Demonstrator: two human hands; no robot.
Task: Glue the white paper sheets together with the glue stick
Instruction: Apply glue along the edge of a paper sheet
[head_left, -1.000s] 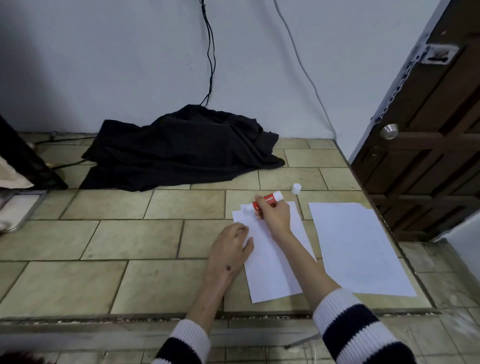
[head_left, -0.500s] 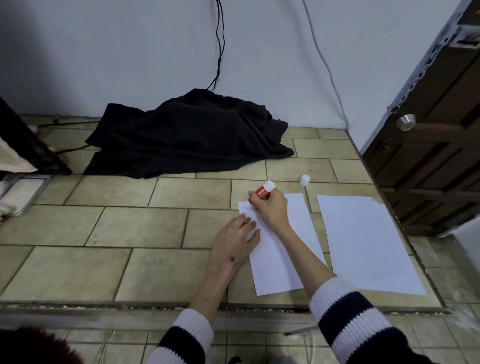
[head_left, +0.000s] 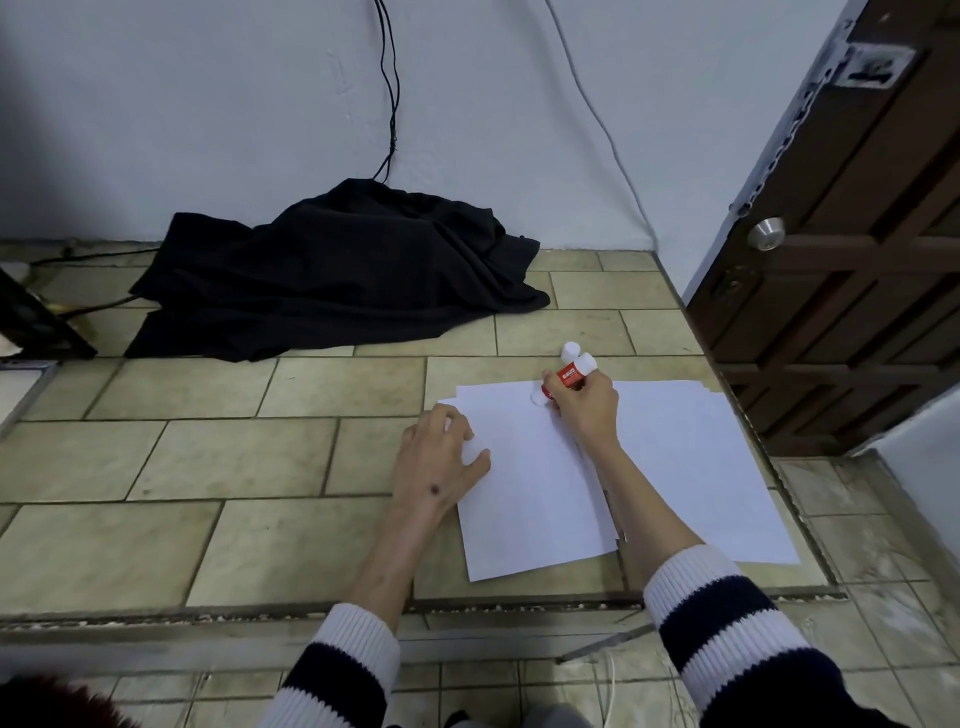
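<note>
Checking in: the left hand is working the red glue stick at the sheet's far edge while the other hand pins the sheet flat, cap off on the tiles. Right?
Not quite: the head view shows the right hand working the red glue stick; the left hand pins the sheet flat. The cap is off on the tiles, as you said.

Red glue stick (head_left: 569, 378) w/ white ends, white sheets (head_left: 540, 483), navy-white striped sleeves (head_left: 727, 629), black cloth (head_left: 337, 270).

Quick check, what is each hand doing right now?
Left hand: open, fingers spread, pressing flat on the left paper sheet.
Right hand: closed around the red glue stick, its tip down at the sheet's far edge.
</note>
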